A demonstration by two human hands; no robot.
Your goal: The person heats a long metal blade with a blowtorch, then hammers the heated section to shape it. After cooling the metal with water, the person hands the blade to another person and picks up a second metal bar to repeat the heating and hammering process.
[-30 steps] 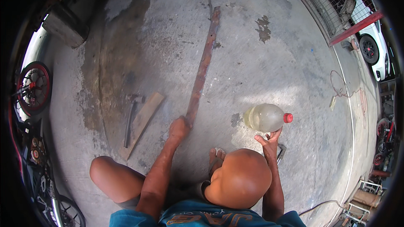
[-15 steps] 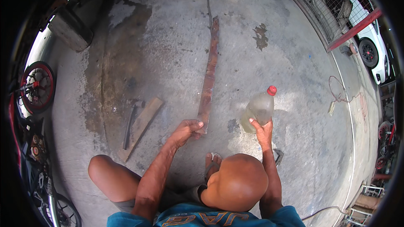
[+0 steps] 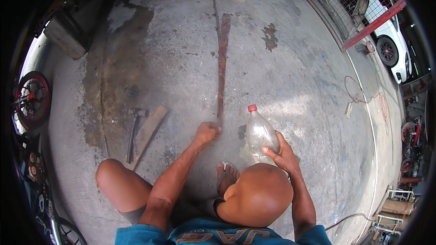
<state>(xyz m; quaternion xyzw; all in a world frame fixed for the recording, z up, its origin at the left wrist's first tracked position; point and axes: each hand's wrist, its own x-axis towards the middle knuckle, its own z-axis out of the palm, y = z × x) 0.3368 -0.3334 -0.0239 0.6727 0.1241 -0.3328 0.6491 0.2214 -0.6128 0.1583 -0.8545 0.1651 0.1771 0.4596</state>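
My left hand (image 3: 206,134) is closed round the near end of a long, reddish-brown flat strip (image 3: 222,63), which looks like rusty metal. The strip stretches away from me over the concrete, turned partly on edge. In my right hand (image 3: 282,155) is a large clear plastic bottle (image 3: 260,131) with a red cap. Thumb and fingers grip the bottle low on its side, and its cap end points away from me. My right knee hides the base of the bottle.
Left of my left hand lie a hammer (image 3: 133,136) and a short wooden board (image 3: 146,135). A thin dark rod (image 3: 214,4) lies beyond the strip. A motorcycle wheel (image 3: 32,100) stands at far left, a mesh gate with a red bar (image 3: 374,23) at far right.
The bottle has swung left and towards me, and its cap now tilts left. The strip has rolled in my left hand, so its face looks narrower. My head view has shifted slightly.
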